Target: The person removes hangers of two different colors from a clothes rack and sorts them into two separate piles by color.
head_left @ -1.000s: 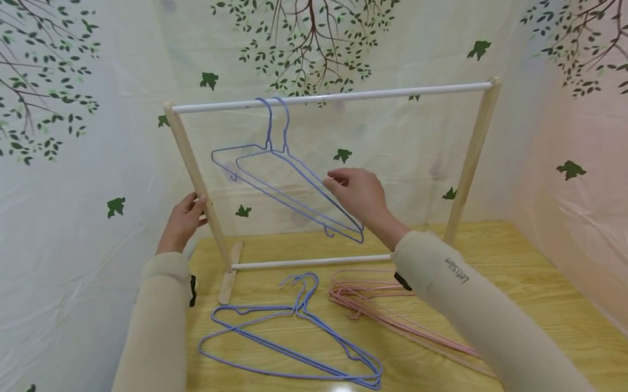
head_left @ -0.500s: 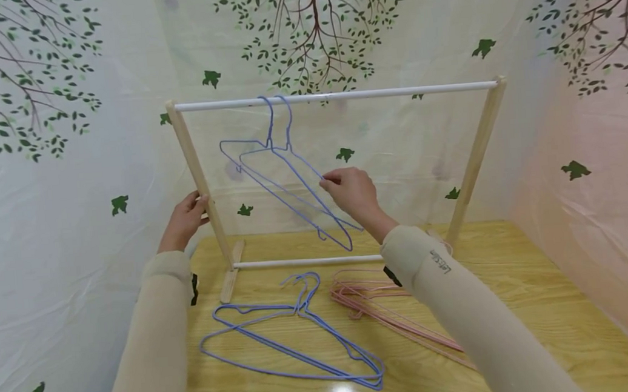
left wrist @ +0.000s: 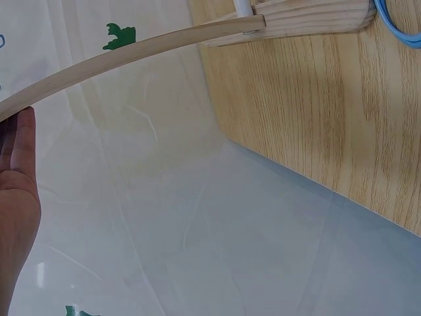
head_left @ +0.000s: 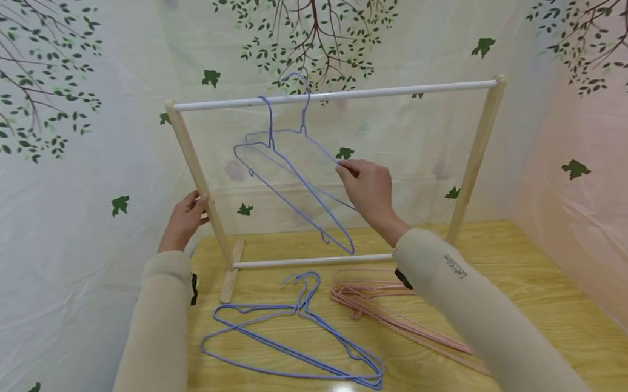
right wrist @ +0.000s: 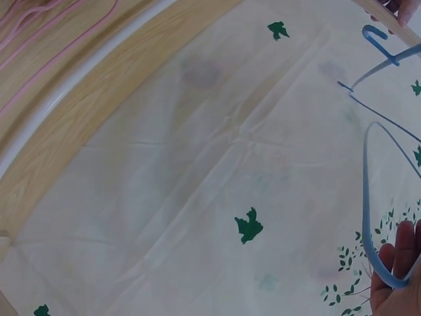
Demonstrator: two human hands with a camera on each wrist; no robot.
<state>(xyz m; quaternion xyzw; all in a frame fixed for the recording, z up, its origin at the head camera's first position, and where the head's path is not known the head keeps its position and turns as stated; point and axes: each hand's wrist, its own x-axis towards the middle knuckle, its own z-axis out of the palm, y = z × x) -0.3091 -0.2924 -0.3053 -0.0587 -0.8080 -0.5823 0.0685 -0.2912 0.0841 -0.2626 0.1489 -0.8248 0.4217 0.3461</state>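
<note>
A blue hanger (head_left: 319, 144) is pinched at its right shoulder by my right hand (head_left: 370, 189). Its hook stands above the white top rail of the wooden clothes rack (head_left: 383, 93). In the right wrist view, fingers of that hand (right wrist: 398, 276) lie at the rounded end of the hanger (right wrist: 367, 191). A second blue hanger (head_left: 313, 190) hangs from the rail, just left of the first. My left hand (head_left: 184, 218) holds the rack's left post (head_left: 191, 156), with fingertips showing past its inner side. The left wrist view has this hand (left wrist: 16, 191) against the post (left wrist: 131, 54).
Several blue hangers (head_left: 280, 343) lie overlapped on the wooden table (head_left: 529, 302) in front of the rack. Right of them is a pile of pink hangers (head_left: 394, 323), partly covered by my right sleeve (head_left: 481, 312). A leaf-printed sheet (head_left: 415, 152) surrounds the table.
My right hand went left to the nearer hanger's shoulder, then lifted it right and up, raising its hook off the rail. The other hanger swings slightly. My left hand stays at the post.
</note>
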